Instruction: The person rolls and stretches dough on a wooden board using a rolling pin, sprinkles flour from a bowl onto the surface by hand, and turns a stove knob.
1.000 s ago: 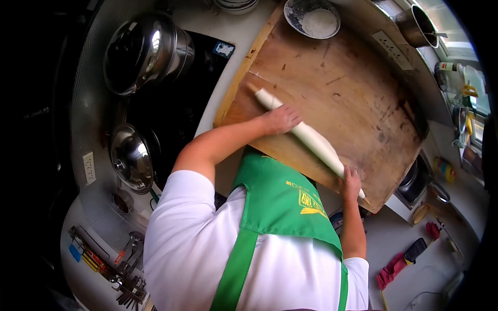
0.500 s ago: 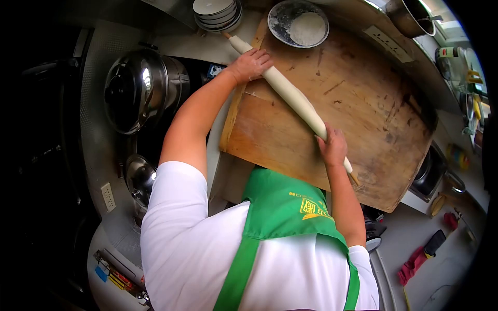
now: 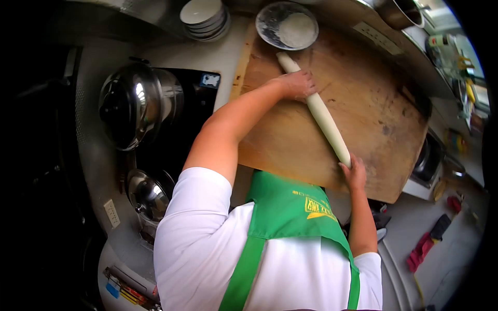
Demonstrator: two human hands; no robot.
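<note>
A long rolling pin wrapped in pale dough [image 3: 328, 124] lies slantwise over the wooden board [image 3: 378, 150], from near the flour bowl down toward the front edge. My left hand [image 3: 299, 85] is closed over the upper part of the roll. Around its lower end, my right hand [image 3: 355, 173] has its fingers wrapped. The dough covers most of the pin, and its wooden tips are hardly visible. Just beyond the roll's upper end stands a metal bowl [image 3: 263, 26] with white flour [image 3: 297, 30].
Stacked white bowls [image 3: 202, 13] stand at the upper left. A large lidded pot [image 3: 136, 103] and a second lidded pan [image 3: 148, 194] are on the black stove [image 3: 194, 124]. A wall socket strip [image 3: 377, 39] runs behind the board, with a sink [image 3: 429, 160] at the right.
Since half a second ago, the roll has moved right and turned steeper, with both hands still on it. Earlier it was nearer the front edge; its wooden tips showed then.
</note>
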